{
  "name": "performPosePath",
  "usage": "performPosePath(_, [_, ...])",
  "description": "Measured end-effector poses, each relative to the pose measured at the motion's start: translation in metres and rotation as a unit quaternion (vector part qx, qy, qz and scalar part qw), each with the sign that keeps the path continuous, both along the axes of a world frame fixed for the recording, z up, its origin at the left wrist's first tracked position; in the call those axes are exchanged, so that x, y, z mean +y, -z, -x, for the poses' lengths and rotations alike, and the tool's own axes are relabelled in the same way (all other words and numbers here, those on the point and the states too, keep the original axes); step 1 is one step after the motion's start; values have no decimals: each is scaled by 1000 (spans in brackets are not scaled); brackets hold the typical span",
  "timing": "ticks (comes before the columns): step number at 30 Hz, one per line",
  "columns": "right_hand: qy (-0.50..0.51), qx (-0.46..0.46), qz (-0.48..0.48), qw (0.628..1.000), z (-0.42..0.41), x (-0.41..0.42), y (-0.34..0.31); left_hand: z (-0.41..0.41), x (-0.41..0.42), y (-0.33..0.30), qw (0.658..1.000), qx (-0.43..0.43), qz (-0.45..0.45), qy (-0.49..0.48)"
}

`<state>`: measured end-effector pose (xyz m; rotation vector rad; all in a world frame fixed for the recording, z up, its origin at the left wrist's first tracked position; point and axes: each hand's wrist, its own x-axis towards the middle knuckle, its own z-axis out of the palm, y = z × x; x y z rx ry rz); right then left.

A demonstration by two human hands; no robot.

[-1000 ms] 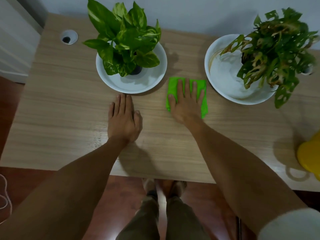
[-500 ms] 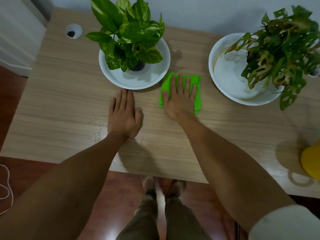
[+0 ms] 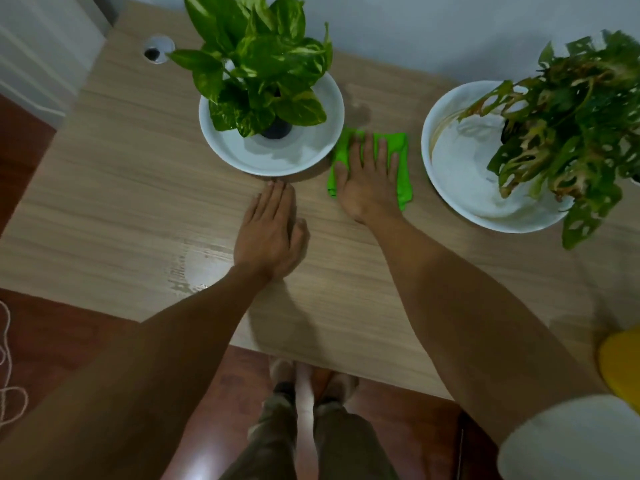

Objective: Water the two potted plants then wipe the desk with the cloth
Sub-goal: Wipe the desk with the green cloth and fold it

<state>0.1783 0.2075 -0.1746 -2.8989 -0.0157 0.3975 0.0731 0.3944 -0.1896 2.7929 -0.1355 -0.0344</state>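
Observation:
A bright green cloth (image 3: 401, 157) lies flat on the wooden desk (image 3: 104, 202) between two plants. My right hand (image 3: 367, 178) presses on it, palm down, fingers spread. My left hand (image 3: 273, 233) rests flat on the bare desk, fingertips almost at the rim of the left white dish (image 3: 242, 157). That dish holds a leafy green plant (image 3: 263, 60) in a small dark pot. The right white dish (image 3: 460, 181) holds a plant with holed, partly brown leaves (image 3: 568, 123).
A yellow object (image 3: 623, 362) sits at the desk's right front edge, cut off by the frame. A round cable hole (image 3: 156, 51) is at the back left. A wet sheen (image 3: 197, 268) shows left of my left forearm. A wall runs behind the desk; my feet (image 3: 304, 375) stand below its front edge.
My right hand has slid the green cloth leftward and away from me, close to the left dish. My left hand has stayed flat in nearly the same spot.

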Motion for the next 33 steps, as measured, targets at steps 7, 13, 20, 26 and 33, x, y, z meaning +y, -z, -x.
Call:
performPosePath(7, [21,-6,17,1000,-1,-31,3,3,-3,0,1000,-3,2,-1])
performPosePath(13, [-3,-23,0,1000,-45,-11,7,-1,-1,5,1000,-8,-12,-6])
performPosePath(20, [50,-9,-2,999,-49,-23,5,-1,-5,3,1000,2,-13,-10])
performPosePath(26, [-38,-21,-7,999,-46,-11,6,0,-3,2,1000,2,-10,-14])
performPosePath(33, [30,-19,-5,999,-45,-36,2,-2,-4,2,1000,2,-13,-13])
